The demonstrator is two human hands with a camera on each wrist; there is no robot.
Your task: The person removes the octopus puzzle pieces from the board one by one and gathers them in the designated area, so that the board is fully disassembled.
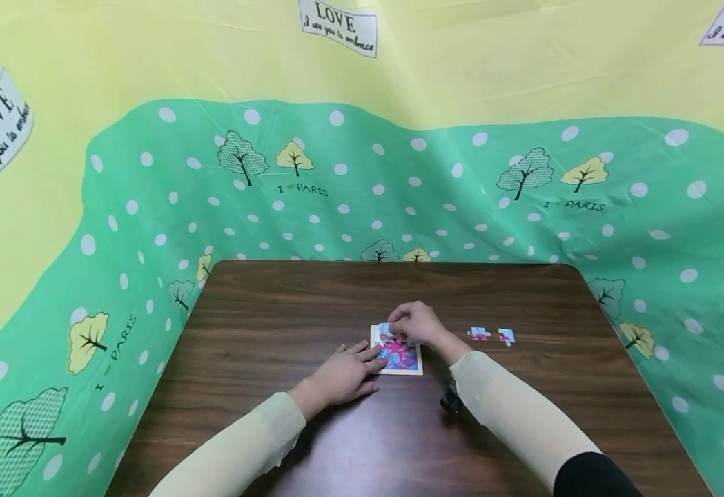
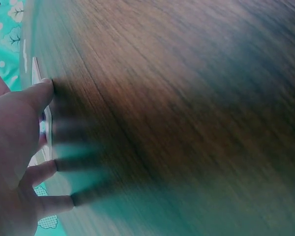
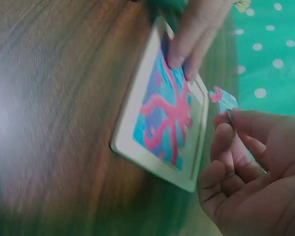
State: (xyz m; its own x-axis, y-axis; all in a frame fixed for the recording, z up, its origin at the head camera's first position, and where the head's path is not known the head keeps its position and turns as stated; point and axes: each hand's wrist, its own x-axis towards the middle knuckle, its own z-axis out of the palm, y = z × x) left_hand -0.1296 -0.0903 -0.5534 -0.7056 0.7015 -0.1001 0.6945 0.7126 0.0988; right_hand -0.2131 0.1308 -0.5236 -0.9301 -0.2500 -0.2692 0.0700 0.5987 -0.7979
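Observation:
A small jigsaw puzzle with a pink octopus-like figure lies on the table in a pale tray. My left hand rests at its left side, fingers spread, with fingertips on the puzzle. My right hand pinches a blue-and-pink puzzle piece between thumb and fingers. In the right wrist view that piece is held just above the tray's far edge, where a bare strip of the tray shows. The left wrist view shows the left hand's fingers against the tray's edge, with most of the picture hidden.
Two loose puzzle pieces, one nearer and one farther right, lie on the brown wooden table. A black object shows beneath the right wrist. Green and yellow printed cloth hangs around the table.

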